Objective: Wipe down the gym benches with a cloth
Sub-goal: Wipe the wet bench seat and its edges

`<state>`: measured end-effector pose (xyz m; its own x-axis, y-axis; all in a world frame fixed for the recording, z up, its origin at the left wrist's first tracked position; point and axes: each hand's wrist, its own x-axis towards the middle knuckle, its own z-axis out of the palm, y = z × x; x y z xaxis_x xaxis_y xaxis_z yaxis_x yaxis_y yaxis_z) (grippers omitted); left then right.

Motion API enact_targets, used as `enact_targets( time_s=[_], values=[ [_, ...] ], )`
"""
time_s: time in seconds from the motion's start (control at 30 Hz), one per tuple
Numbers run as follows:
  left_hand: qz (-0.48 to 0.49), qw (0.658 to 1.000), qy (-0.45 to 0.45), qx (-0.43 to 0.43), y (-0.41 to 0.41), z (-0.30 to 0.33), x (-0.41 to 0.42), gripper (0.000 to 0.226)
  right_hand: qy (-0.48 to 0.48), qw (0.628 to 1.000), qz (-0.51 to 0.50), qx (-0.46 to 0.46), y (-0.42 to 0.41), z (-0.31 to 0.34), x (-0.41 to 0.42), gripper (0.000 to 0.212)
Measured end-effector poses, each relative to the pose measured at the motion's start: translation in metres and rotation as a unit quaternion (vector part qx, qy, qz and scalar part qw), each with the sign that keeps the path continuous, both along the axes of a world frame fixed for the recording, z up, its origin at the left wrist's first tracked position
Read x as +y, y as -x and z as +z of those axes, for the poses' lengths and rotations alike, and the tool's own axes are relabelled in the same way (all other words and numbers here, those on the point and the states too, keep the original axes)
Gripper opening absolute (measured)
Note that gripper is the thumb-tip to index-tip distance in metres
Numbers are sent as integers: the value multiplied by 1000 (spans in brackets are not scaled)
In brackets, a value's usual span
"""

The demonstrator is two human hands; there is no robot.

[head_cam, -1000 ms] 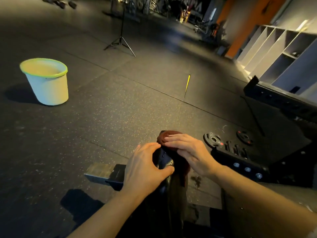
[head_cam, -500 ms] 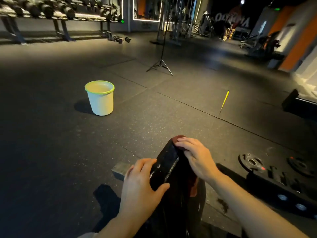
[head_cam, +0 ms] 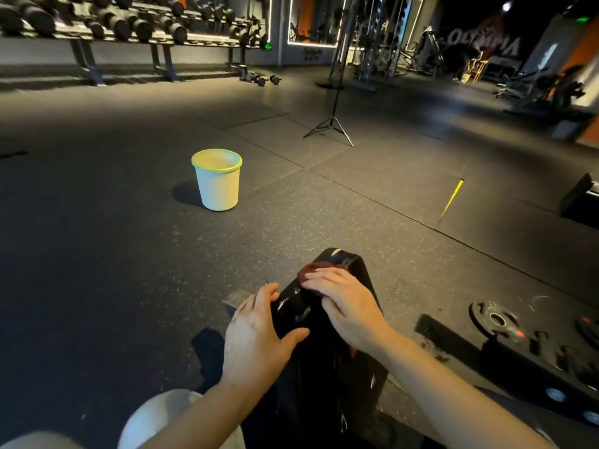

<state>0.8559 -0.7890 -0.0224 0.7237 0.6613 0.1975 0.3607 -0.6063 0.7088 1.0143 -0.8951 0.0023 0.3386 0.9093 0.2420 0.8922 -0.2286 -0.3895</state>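
A black padded gym bench (head_cam: 351,264) runs away from me at the bottom centre, its pad shiny and wet in places. My right hand (head_cam: 346,306) lies on top of a dark red cloth (head_cam: 312,268) and presses it flat against the pad near the far end; most of the cloth is hidden under the palm. My left hand (head_cam: 256,335) grips the pad's left edge, thumb on top and fingers curled round the side.
A white bucket with a green rim (head_cam: 217,179) stands on the rubber floor to the left ahead. A tripod stand (head_cam: 330,124) is further back. Weight plates (head_cam: 496,319) lie at the right. A dumbbell rack (head_cam: 129,24) lines the far wall. A yellow stick (head_cam: 451,199) lies on the floor.
The view has tilted up, showing more of the gym. My right hand with the cloth has slid back a little from the pad's far end; my left hand keeps its grip.
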Motion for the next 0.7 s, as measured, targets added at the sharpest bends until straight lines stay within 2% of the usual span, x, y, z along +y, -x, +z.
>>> enact_targets(
  time_s=[0.07,0.2,0.23,0.37,0.47,0.53,0.6,0.7],
  values=[
    [7,1000,-3,-11,0,-1,0,77,14,1000,-4,-11,-15,5,1,42],
    [9,1000,12,-15,0,-4,-1,79,-16,993,-117,-5,-18,8,15,35],
    [10,1000,10,-15,0,-5,-1,79,-19,994,-109,-7,-7,5,18,35],
    [23,999,6,-29,0,-10,-3,75,19,999,38,-13,14,4,10,41],
    [31,997,30,-65,1,-14,-5,75,13,999,3,-30,-15,8,10,43],
    [41,994,51,-83,3,-18,-9,78,-14,999,-36,-5,-11,5,13,42],
    [62,992,51,-97,5,-21,-13,78,-13,1000,5,11,10,1,14,40],
    [76,991,39,-101,7,-22,-20,73,37,994,99,-18,17,5,9,40]
  ],
)
